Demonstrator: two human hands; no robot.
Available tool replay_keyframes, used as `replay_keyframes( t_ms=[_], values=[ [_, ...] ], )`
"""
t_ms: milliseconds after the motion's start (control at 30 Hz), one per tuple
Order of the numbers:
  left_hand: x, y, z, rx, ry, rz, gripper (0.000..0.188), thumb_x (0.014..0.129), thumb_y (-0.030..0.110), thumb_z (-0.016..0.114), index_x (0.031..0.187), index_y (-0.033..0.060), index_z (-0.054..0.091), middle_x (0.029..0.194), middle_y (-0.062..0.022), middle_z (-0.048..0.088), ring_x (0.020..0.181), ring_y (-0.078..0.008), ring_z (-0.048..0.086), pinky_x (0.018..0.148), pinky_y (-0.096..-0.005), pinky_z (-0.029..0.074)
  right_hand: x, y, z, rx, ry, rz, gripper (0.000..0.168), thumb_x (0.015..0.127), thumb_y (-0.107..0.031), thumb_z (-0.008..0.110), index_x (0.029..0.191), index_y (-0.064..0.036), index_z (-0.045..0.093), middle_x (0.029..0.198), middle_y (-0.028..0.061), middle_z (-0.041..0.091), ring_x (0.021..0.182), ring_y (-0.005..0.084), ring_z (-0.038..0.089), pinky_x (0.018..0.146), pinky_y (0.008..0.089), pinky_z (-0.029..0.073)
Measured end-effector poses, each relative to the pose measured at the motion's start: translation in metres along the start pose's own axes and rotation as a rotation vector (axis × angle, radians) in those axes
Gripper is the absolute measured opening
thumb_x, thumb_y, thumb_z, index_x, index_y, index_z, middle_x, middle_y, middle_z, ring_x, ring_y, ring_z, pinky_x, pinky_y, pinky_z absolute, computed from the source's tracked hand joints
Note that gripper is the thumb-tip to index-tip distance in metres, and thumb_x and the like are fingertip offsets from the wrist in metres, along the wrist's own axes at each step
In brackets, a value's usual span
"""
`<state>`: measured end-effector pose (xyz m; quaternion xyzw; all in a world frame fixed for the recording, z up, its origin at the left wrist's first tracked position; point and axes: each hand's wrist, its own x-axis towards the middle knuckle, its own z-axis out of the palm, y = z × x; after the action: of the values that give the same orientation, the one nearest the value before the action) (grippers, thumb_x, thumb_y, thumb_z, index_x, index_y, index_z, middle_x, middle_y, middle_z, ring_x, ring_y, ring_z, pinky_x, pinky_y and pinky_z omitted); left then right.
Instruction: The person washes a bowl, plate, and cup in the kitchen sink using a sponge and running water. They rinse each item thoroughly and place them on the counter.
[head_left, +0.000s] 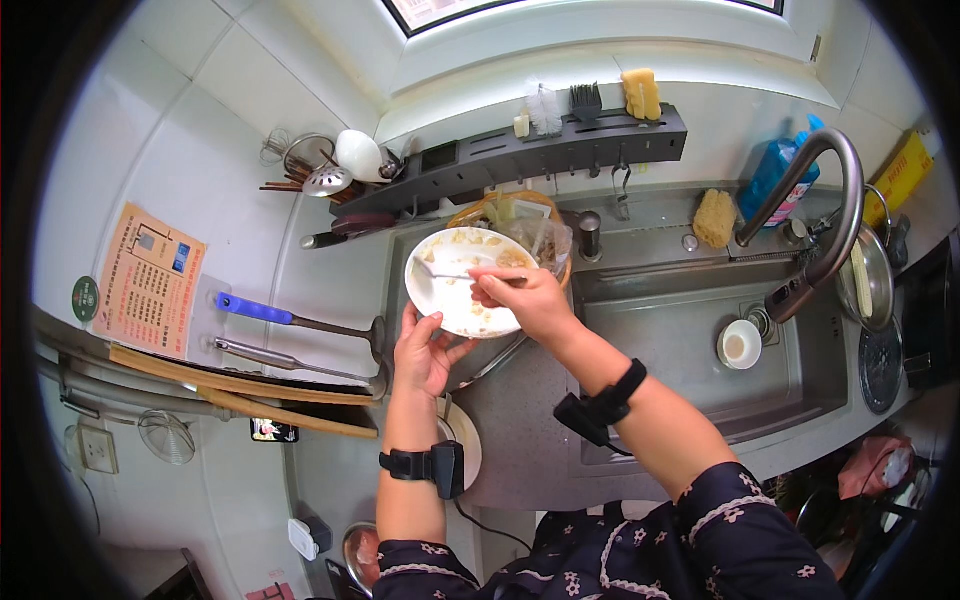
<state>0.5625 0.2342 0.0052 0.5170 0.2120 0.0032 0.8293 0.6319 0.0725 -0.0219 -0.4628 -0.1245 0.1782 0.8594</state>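
Observation:
My left hand (426, 351) grips the lower left rim of a white plate (450, 300), which is tilted towards me and smeared with pale food scraps. In my right hand (532, 298) is a metal spoon (457, 278); its tip meets the plate's inner left side. Behind the plate, partly hidden by it, stands an orange basket (564, 217) holding a clear plastic bag (541, 238) and other bits. Below my left hand, a pale bowl (469, 450) is partly covered by my forearm.
To the right is a steel sink (675, 352) with a small white bowl (739, 345) near its drain and a pull-out tap (847, 195) arching over it. A loofah sponge (715, 218) and a blue soap bottle (776, 176) stand behind. Spatulas (300, 315) hang at left.

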Motion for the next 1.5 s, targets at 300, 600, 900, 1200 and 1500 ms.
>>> replay_keyframes(
  t_ms=[300,600,900,1200,1500],
  values=[
    [-0.005,0.0,-0.006,0.017,0.03,0.004,0.058,0.081,0.01,0.055,0.131,0.0158,0.026,0.118,-0.0124,0.048,0.101,-0.027,0.056,0.074,-0.0524,0.054,0.006,0.004,0.014,0.162,0.109,-0.03,0.025,0.085,-0.015,0.06,0.102,0.004,0.063,0.085,0.0075,0.065,0.075,0.012,0.061,0.068,0.023,0.05],
    [-0.006,-0.003,0.0,-0.004,0.052,0.018,0.053,0.082,0.009,0.053,0.129,0.0136,0.03,0.12,-0.013,0.045,0.102,-0.029,0.054,0.071,-0.0498,0.056,0.003,0.006,0.0,0.079,0.241,-0.066,0.028,0.088,-0.014,0.057,0.107,0.006,0.06,0.091,0.012,0.065,0.079,0.0156,0.063,0.072,0.0253,0.052],
    [-0.005,-0.001,0.004,0.07,0.046,0.052,0.059,0.081,0.011,0.055,0.132,0.0144,0.025,0.121,-0.0134,0.045,0.102,-0.0288,0.054,0.072,-0.0499,0.055,0.0,0.015,-0.019,0.043,0.423,-0.015,0.029,0.089,-0.015,0.056,0.109,0.006,0.058,0.09,0.0126,0.064,0.078,0.0157,0.063,0.071,0.0245,0.052],
    [-0.002,0.001,0.01,0.148,0.087,0.087,0.064,0.081,0.012,0.055,0.135,0.0154,0.021,0.12,-0.0138,0.047,0.103,-0.0282,0.055,0.07,-0.048,0.054,0.0,0.016,-0.026,0.028,0.471,-0.016,0.028,0.089,-0.016,0.056,0.109,0.005,0.059,0.092,0.0122,0.064,0.079,0.016,0.063,0.072,0.025,0.052],
    [-0.006,0.004,0.012,0.144,0.061,0.101,0.064,0.081,0.008,0.054,0.135,0.0135,0.02,0.118,-0.0131,0.044,0.107,-0.0265,0.05,0.07,-0.0466,0.054,-0.005,0.016,-0.029,0.035,0.374,-0.011,0.026,0.088,-0.013,0.057,0.107,0.004,0.061,0.089,0.0096,0.065,0.075,0.0122,0.061,0.067,0.0225,0.051]
  ],
)
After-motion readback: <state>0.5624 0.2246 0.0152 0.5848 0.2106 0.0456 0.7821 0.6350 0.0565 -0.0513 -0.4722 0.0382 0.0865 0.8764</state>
